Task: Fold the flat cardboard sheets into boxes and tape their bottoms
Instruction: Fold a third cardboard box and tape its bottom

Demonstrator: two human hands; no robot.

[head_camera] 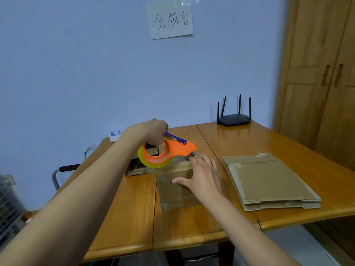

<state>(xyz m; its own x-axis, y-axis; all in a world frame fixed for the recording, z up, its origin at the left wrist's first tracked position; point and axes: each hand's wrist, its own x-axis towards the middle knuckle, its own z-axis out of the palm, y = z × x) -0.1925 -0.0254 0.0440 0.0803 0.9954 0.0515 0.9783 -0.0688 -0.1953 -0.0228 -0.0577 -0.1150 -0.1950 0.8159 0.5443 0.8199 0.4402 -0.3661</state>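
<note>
While your left hand [153, 131] is clamped on the orange dispenser [169, 150], its nose sits at the box's [176, 181] far edge, 12 o'clock from your right hand [201, 177]. Your right hand lies flat on the box top, fingers spread apart, gripping nothing. Clear tape runs down the box's near face. The box stands at table [249, 139] centre. Flat sheets [269, 183] are stacked at 3 o'clock of the box, close but apart. Another folded box [138, 169] sits at 10 o'clock, partly behind the dispenser. Router [234, 118] at 1 o'clock, far edge of the table. Paper sign [170, 19] on the wall at 12 o'clock.
</note>
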